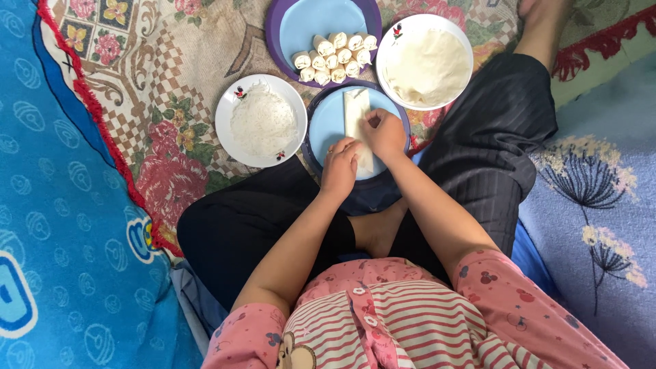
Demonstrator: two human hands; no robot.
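A pale strip of dough (357, 113) lies lengthwise on a blue plate with a purple rim (326, 123) in front of my crossed legs. My left hand (340, 166) presses on the near end of the strip, fingers curled over it. My right hand (384, 132) pinches the strip's right edge near its middle. The near part of the dough is hidden under both hands.
A white plate of shredded white filling (262, 121) sits to the left. A white plate with flat dough sheets (425, 63) sits at the right. Behind, a second blue and purple plate (320, 20) holds several rolled pieces (333, 58). A patterned floor cloth (171, 89) lies underneath.
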